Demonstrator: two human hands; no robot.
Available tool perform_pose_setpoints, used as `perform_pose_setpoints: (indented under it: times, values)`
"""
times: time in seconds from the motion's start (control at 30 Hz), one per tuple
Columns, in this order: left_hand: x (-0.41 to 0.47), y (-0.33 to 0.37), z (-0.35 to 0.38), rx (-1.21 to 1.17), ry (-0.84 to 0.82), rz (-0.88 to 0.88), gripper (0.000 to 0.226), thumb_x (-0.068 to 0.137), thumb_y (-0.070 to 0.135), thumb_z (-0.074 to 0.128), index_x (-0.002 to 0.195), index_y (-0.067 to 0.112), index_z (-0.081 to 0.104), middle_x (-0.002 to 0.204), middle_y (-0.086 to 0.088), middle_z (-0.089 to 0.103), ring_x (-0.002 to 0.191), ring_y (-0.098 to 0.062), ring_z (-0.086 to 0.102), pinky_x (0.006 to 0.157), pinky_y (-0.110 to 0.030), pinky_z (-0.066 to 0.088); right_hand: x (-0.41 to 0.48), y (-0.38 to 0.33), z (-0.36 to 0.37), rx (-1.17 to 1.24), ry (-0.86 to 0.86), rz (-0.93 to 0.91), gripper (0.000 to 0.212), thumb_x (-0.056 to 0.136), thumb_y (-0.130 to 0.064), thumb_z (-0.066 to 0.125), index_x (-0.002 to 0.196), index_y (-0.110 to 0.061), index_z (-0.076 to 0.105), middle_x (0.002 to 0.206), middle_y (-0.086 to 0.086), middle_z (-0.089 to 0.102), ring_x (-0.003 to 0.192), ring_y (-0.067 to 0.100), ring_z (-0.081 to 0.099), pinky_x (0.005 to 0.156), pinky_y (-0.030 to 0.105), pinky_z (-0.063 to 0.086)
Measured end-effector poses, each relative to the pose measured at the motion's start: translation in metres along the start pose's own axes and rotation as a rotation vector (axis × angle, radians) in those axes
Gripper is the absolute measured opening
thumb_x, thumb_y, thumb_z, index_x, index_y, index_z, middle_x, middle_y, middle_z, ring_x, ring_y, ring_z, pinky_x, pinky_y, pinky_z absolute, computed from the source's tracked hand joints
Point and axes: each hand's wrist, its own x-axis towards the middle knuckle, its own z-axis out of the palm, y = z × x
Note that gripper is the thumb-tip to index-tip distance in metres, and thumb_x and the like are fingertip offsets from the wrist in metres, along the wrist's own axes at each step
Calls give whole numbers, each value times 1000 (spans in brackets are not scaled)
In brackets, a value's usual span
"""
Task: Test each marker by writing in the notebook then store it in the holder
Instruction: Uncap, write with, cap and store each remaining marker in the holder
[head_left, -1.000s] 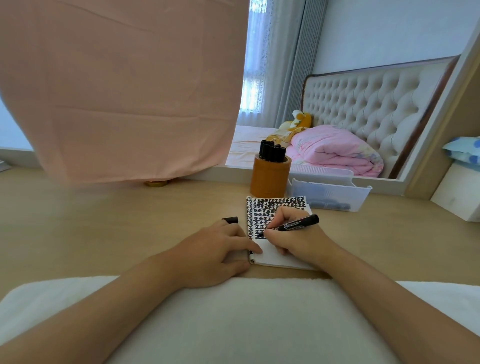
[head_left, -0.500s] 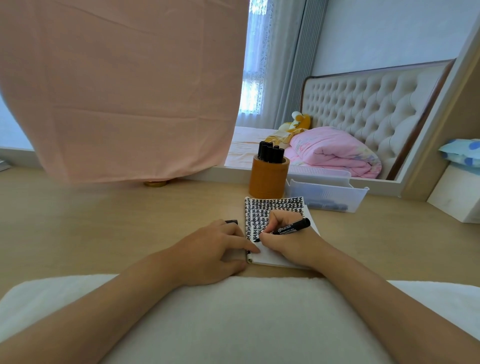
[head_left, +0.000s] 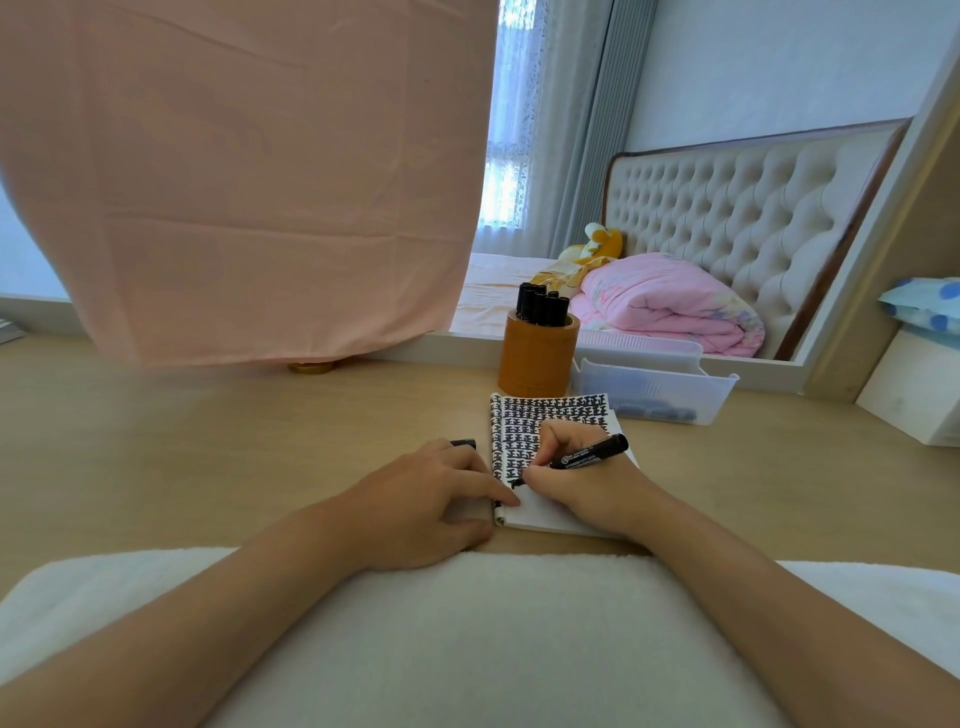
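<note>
At frame centre the right hand (head_left: 582, 478) pinches the marker (head_left: 589, 456) tip-down on the notebook (head_left: 550, 415); left hand (head_left: 415, 499) lies flat steadying it; marker likely light, rigid, best gripped mid-barrel.

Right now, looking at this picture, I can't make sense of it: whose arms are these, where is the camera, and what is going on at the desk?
There is no machine here. A person wears a wide-angle camera on the head, looking forward and down, so you see that person's own two bare arms reaching in from the bottom edge.

The right hand grips a black marker, tip down on a small spiral notebook whose page is mostly filled with black marks. The left hand lies flat beside the notebook, a fingertip at its spiral edge. A small black object, probably the marker's cap, peeks out behind that hand.

Further back on the wooden desk stands an orange holder with several black markers in it, and next to it a clear plastic tray.
</note>
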Motion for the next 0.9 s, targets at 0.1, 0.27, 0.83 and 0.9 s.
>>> perform_pose_setpoints:
  times: [0.1, 0.27, 0.83, 0.9]
  values:
    - [0, 0, -1, -5, 1, 4, 37, 92, 47, 57, 128, 54, 51, 120, 23, 47, 114, -1, 38, 97, -33, 41, 1, 1, 1, -9, -5, 7, 25, 77, -7, 74, 63, -18, 56, 62, -10, 56, 58, 2, 49, 54, 16, 39]
    - [0, -1, 0, -4, 4, 12, 37, 91, 47, 56, 127, 54, 51, 120, 23, 47, 113, -1, 38, 96, -33, 41, -1, 0, 0, -14, -10, -8, 19, 81, -9, 74, 69, -14, 60, 68, -6, 60, 60, 0, 51, 56, 15, 42]
    - [2, -5, 2, 1, 36, 42, 36, 91, 48, 55, 127, 54, 52, 119, 22, 48, 113, -1, 39, 96, -33, 42, 2, 3, -3, 180, -8, 138, 13, 86, -4, 66, 78, -6, 56, 57, 1, 56, 47, 8, 46, 45, 21, 38]
    - [2, -5, 1, -4, 49, 44, 36, 92, 46, 55, 127, 53, 53, 118, 22, 50, 111, 1, 40, 94, -32, 42, 2, 5, -5, 307, -5, 186, 14, 90, -8, 64, 82, -8, 54, 59, 8, 55, 44, 14, 44, 42, 25, 34]
